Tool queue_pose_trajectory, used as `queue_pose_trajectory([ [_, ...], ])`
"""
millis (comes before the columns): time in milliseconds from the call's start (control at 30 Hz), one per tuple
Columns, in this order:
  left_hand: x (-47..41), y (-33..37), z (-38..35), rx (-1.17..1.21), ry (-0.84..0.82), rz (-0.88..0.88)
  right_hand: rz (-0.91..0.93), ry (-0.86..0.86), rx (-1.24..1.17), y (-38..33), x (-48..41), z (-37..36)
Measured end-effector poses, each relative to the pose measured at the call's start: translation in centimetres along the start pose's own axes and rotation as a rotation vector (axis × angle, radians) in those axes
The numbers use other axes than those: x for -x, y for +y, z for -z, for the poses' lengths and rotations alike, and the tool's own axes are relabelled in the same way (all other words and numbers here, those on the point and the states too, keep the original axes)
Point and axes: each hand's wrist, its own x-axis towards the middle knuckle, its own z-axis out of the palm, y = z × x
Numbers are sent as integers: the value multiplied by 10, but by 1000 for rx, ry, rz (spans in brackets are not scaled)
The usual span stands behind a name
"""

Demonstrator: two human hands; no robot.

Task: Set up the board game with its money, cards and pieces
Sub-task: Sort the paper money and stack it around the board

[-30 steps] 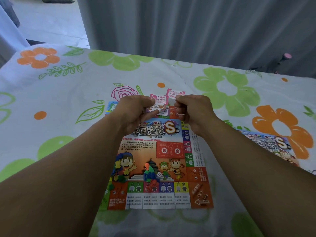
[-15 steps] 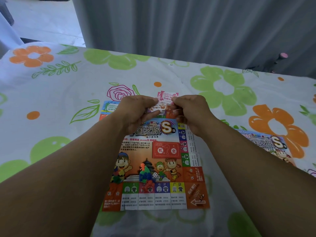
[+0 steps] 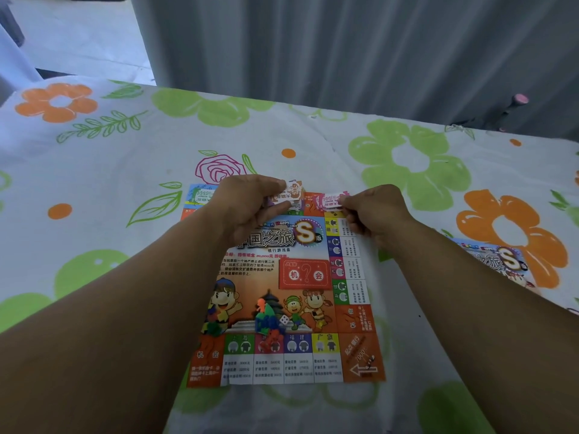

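— Flowered tablecloth (image 3: pixel 94 189) covers the whole table, and the board (image 3: pixel 257 261) lies unfolded in the middle. How far along is the setup?
— Early, I'd say. The plastic pieces (image 3: pixel 266 324) and a die (image 3: pixel 284 319) sit heaped near the board's centre, unsorted. One green note (image 3: pixel 200 195) lies at its far left corner.
— And the money?
— Being divided. The left hand (image 3: pixel 247 208) pinches a small printed stack (image 3: pixel 289 194), and the right hand (image 3: pixel 376 214) pinches pink notes (image 3: pixel 330 202). Both are over the board's far edge.
— And a moment ago?
— The hands met on one bundle. Now they're apart, each with its share.
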Motion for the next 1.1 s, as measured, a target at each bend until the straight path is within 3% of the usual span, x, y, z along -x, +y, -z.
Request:
queue_pose_trajectory([
  [233, 0, 0, 3, 67, 1, 46, 83, 122, 144, -3, -2, -3],
  [433, 6, 2, 5, 19, -23, 34, 257, -222, -23, -21, 23, -27],
  [567, 7, 3, 11, -12, -19, 25, 353, -237, 25, -26, 27, -43],
  [867, 4, 9, 47, 74, 105, -9, 110, -190, -278, -33, 26, -75],
  [1100, 6, 17, 76, 128, 226, -53, 108, -188, -116, -27, 32, -97],
])
